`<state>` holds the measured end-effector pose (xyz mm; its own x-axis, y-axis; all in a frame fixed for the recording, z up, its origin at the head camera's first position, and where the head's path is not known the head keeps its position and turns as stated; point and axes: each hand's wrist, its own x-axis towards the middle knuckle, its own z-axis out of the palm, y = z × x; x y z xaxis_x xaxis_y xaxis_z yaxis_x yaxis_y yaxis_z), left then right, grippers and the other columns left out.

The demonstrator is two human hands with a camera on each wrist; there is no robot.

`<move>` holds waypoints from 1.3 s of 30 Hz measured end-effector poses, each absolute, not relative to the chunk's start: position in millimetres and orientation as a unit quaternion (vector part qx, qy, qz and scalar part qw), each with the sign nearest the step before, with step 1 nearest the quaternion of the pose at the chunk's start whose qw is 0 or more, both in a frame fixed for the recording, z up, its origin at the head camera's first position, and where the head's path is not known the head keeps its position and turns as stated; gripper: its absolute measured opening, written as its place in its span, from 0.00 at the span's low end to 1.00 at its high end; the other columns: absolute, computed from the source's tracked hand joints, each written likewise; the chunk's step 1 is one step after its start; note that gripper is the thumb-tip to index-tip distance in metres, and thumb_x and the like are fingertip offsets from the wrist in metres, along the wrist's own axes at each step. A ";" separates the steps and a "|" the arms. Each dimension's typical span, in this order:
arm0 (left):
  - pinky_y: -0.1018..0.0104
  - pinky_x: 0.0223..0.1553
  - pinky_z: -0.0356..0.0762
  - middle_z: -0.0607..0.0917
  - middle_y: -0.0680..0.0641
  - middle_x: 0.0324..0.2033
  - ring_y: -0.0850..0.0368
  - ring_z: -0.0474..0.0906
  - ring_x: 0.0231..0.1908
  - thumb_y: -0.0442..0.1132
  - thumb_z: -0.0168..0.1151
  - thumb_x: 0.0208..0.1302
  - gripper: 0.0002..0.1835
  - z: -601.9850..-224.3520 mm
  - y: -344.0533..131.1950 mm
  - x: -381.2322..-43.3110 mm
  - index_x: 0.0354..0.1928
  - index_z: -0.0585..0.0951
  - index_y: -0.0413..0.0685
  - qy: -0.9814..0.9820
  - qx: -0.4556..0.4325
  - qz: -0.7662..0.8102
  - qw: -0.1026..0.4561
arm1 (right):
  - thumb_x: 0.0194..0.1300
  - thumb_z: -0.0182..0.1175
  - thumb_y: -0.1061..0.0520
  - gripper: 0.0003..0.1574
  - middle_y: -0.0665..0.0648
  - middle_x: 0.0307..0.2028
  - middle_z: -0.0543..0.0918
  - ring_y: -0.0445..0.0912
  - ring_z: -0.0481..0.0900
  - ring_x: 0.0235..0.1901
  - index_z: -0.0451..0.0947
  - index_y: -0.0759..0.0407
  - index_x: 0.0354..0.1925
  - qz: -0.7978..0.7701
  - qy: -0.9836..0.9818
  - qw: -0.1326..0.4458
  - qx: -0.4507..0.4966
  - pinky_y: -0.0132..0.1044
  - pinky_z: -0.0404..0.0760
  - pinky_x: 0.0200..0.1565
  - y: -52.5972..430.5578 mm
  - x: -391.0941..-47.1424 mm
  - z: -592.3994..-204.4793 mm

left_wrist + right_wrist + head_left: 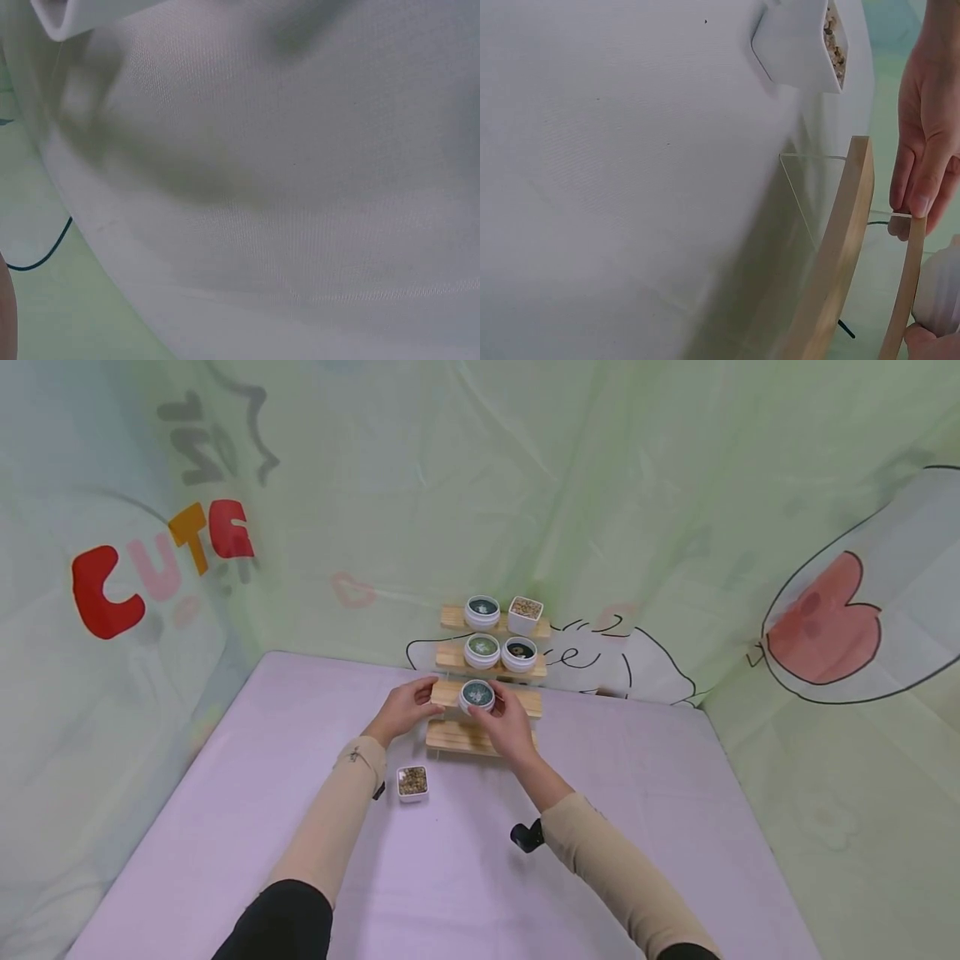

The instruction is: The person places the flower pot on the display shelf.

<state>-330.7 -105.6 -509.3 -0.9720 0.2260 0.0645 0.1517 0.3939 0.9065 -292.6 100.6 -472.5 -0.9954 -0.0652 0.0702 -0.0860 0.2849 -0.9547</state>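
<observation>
My right hand (513, 727) holds a round white pot (477, 696) with a dark blue-green top, thumb and fingers on its sides. The pot is over the second-lowest board of a tiered wooden display stand (462, 737). At that board's left end is my left hand (407, 706). In the right wrist view this left hand (928, 127) pinches the board's end, thumb on one side and fingers on the other. The round pot (939, 289) shows partly there, close against the board. Neither hand's grip appears in the left wrist view.
Two more round pots (482, 651) (519, 654) share the board above. On the top board stand a round pot (482, 612) and a square gravel-filled pot (525, 615). Another square gravel pot (412, 783) sits on the lilac tablecloth (637, 810), front left. Printed curtains (390, 485) hang behind.
</observation>
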 end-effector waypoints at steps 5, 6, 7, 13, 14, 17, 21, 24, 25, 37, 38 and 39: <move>0.63 0.64 0.72 0.71 0.34 0.65 0.45 0.72 0.63 0.35 0.69 0.62 0.36 -508.1 -104.9 -330.5 0.69 0.65 0.33 0.835 0.115 0.538 0.033 | 0.62 0.67 0.60 0.40 0.65 0.62 0.72 0.52 0.72 0.62 0.63 0.65 0.69 0.590 -0.807 0.011 0.038 0.40 0.75 0.63 99.3 -296.4 -471.8; 0.63 0.64 0.72 0.71 0.34 0.65 0.45 0.72 0.63 0.35 0.69 0.62 0.36 -507.8 -104.8 -330.5 0.69 0.65 0.33 0.835 0.116 0.537 0.032 | 0.63 0.67 0.60 0.40 0.65 0.62 0.72 0.52 0.72 0.62 0.63 0.64 0.69 0.588 -0.808 0.011 0.037 0.40 0.75 0.63 99.0 -297.0 -471.7; 0.63 0.64 0.72 0.71 0.34 0.65 0.45 0.72 0.63 0.35 0.69 0.62 0.36 -507.3 -104.7 -330.4 0.69 0.66 0.33 0.835 0.116 0.537 0.031 | 0.63 0.67 0.60 0.40 0.65 0.62 0.72 0.52 0.72 0.62 0.63 0.64 0.69 0.586 -0.809 0.011 0.036 0.40 0.75 0.63 98.7 -297.9 -471.9; 0.62 0.64 0.73 0.71 0.33 0.65 0.44 0.72 0.63 0.34 0.69 0.61 0.36 -507.2 -104.8 -330.3 0.69 0.65 0.32 0.833 0.119 0.539 0.031 | 0.63 0.67 0.59 0.39 0.65 0.63 0.72 0.51 0.71 0.64 0.64 0.63 0.69 0.579 -0.814 0.009 0.031 0.38 0.74 0.64 96.6 -300.4 -469.9; 0.62 0.64 0.73 0.71 0.33 0.65 0.44 0.72 0.63 0.34 0.69 0.61 0.36 -507.3 -104.9 -330.4 0.69 0.65 0.32 0.833 0.120 0.539 0.031 | 0.63 0.66 0.59 0.39 0.65 0.63 0.72 0.51 0.71 0.64 0.64 0.63 0.69 0.579 -0.814 0.010 0.031 0.38 0.74 0.64 96.3 -300.6 -469.2; 0.63 0.64 0.73 0.71 0.34 0.65 0.44 0.72 0.63 0.35 0.69 0.61 0.36 -507.8 -105.2 -331.3 0.69 0.65 0.33 0.833 0.118 0.539 0.031 | 0.63 0.66 0.60 0.39 0.65 0.64 0.72 0.51 0.71 0.64 0.64 0.64 0.69 0.583 -0.812 0.011 0.031 0.38 0.74 0.64 95.5 -301.7 -468.3; 0.63 0.64 0.73 0.71 0.34 0.65 0.45 0.72 0.63 0.35 0.69 0.61 0.36 -508.4 -105.7 -332.9 0.69 0.66 0.33 0.837 0.120 0.534 0.028 | 0.64 0.66 0.60 0.41 0.66 0.66 0.70 0.51 0.69 0.65 0.62 0.65 0.70 0.590 -0.807 0.009 0.029 0.36 0.72 0.65 95.0 -302.3 -468.7; 0.62 0.64 0.73 0.70 0.34 0.66 0.44 0.72 0.63 0.35 0.69 0.61 0.36 -508.5 -106.3 -333.2 0.69 0.66 0.32 0.838 0.123 0.531 0.027 | 0.63 0.66 0.61 0.43 0.66 0.67 0.68 0.52 0.67 0.67 0.60 0.66 0.71 0.602 -0.798 0.011 0.035 0.36 0.71 0.66 95.3 -301.1 -469.6; 0.62 0.64 0.73 0.70 0.34 0.66 0.44 0.72 0.63 0.35 0.69 0.61 0.36 -508.8 -106.3 -333.2 0.69 0.66 0.32 0.837 0.123 0.533 0.028 | 0.63 0.66 0.62 0.43 0.67 0.67 0.67 0.53 0.66 0.67 0.59 0.66 0.72 0.604 -0.796 0.013 0.040 0.37 0.70 0.67 95.7 -300.0 -470.3; 0.61 0.64 0.72 0.70 0.33 0.65 0.43 0.71 0.63 0.34 0.69 0.61 0.37 -507.3 -106.4 -331.5 0.69 0.65 0.31 0.831 0.124 0.542 0.029 | 0.65 0.64 0.61 0.51 0.61 0.73 0.58 0.52 0.61 0.70 0.47 0.61 0.76 0.615 -0.786 0.008 0.063 0.36 0.63 0.71 104.3 -264.9 -476.0; 0.61 0.64 0.72 0.70 0.33 0.65 0.43 0.71 0.63 0.34 0.69 0.61 0.37 -507.6 -106.4 -331.3 0.69 0.65 0.31 0.830 0.124 0.543 0.029 | 0.65 0.64 0.61 0.51 0.61 0.73 0.58 0.52 0.60 0.71 0.46 0.61 0.76 0.614 -0.787 0.004 0.062 0.35 0.63 0.70 104.7 -261.6 -476.5; 0.61 0.64 0.72 0.70 0.33 0.65 0.43 0.71 0.63 0.34 0.69 0.61 0.37 -508.1 -106.4 -331.1 0.69 0.65 0.31 0.829 0.124 0.545 0.030 | 0.65 0.64 0.61 0.52 0.61 0.73 0.58 0.52 0.60 0.71 0.46 0.60 0.77 0.613 -0.787 0.001 0.061 0.36 0.63 0.70 105.3 -258.5 -477.2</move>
